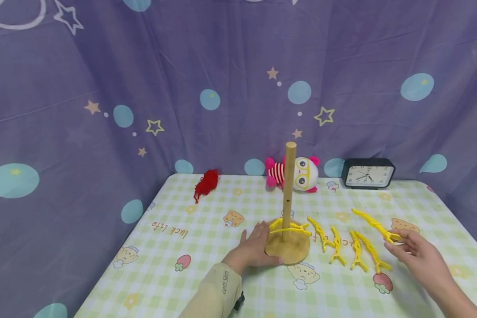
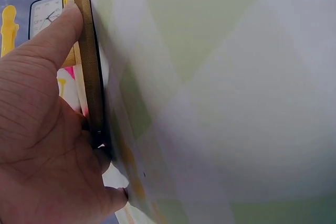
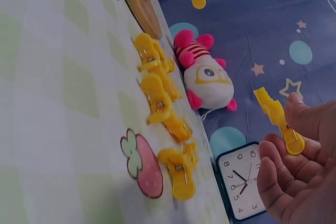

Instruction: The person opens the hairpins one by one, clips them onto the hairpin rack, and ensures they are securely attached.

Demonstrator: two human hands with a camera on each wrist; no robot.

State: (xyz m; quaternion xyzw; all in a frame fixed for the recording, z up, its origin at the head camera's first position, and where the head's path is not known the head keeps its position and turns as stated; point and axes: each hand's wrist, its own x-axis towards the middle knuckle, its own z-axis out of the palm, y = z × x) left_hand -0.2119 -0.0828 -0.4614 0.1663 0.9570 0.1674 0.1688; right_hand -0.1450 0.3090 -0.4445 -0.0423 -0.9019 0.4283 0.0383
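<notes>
My left hand point(image 1: 256, 247) grips the left edge of the round base of a wooden stand point(image 1: 289, 185), its thumb along the near rim point(image 2: 90, 66). A yellow clip point(image 1: 298, 230) sits across the upright post just above the base. To the right, my right hand point(image 1: 419, 256) pinches another long yellow plastic clip point(image 1: 371, 222) by its handle end, between thumb and fingers. The held clip point(image 3: 273, 111) points away from the palm, raised over the tabletop. Several similar yellow clips point(image 1: 337, 247) lie in a loose row between the stand and the right hand.
A plush toy point(image 1: 306, 174) with striped clothing lies behind the post at the back edge. Right of it stands a black desk clock point(image 1: 368, 173). A bundle of red yarn point(image 1: 207, 182) lies at the back left. A patterned curtain point(image 1: 230, 123) hangs behind the checked tablecloth point(image 1: 206, 247).
</notes>
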